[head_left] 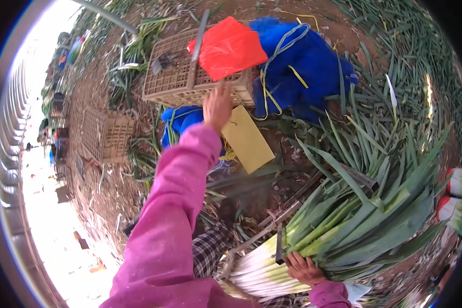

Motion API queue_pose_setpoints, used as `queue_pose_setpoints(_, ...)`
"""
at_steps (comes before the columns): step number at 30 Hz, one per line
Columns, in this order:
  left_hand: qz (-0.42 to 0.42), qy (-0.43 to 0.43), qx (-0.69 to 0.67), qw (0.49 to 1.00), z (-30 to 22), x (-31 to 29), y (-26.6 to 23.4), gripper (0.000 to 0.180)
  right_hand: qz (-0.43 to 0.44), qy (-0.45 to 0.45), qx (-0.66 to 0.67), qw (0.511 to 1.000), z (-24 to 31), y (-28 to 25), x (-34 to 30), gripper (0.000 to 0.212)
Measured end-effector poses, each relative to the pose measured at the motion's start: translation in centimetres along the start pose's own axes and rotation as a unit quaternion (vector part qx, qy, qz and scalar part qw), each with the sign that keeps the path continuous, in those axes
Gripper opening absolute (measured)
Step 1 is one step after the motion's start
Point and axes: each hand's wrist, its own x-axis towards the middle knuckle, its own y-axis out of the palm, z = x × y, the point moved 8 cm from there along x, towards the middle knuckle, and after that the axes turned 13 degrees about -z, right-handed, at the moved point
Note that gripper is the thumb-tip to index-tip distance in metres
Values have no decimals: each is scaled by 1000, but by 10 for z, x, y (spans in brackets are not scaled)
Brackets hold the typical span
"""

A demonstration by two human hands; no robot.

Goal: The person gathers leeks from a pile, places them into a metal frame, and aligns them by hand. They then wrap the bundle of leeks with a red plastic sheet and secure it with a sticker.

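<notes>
My left hand (218,106) reaches forward, fingers stretched toward the near edge of a red plastic bag (228,49). The bag lies on top of an upturned beige plastic crate (174,64); whether my fingertips touch it, I cannot tell. My right hand (304,269) rests on a big bundle of leeks (344,231), fingers apart, where the white stalks turn green. The leeks lie in a low frame, with a dark upright bar (280,244) beside my right fingers. Between the crate and the leeks lies a yellow rectangular card or board (247,138).
Blue mesh bags (303,66) with yellow ties are heaped right of the crate. A metal bar (197,49) lies across the crate. Another beige crate (108,134) stands at the left. Loose leek leaves (410,56) cover the ground at the right. Bundles with red-and-white wrapping (453,200) lie at the far right.
</notes>
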Motion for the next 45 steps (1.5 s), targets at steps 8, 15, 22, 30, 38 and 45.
queue_pose_setpoints(8, 284, -60, 47, 956, 73, 81, 88, 33, 30, 15, 17, 999, 2, 4, -1, 36)
queue_pose_setpoints(15, 172, 120, -61, 976, -3, -32, 3, 9, 43, 14, 9, 999, 1, 6, -8, 42)
queue_pose_setpoints(22, 318, 13, -103, 942, -7, -232, 36, 9, 35, 2, 27, 999, 1, 5, 3, 45)
queue_pose_setpoints(30, 470, -9, -79, 879, -20, -323, 61, 15, 13, 19, 9, 1000, -1, 3, 3, 45)
queue_pose_setpoints(38, 461, 25, -18, 887, -17, -279, -29, 13, -9, 35, 26, 999, -5, -2, -3, 49)
queue_pose_setpoints(45, 335, -209, 34, 918, 6, -226, -213, 21, -58, 54, 52, 995, 2, 14, -8, 49)
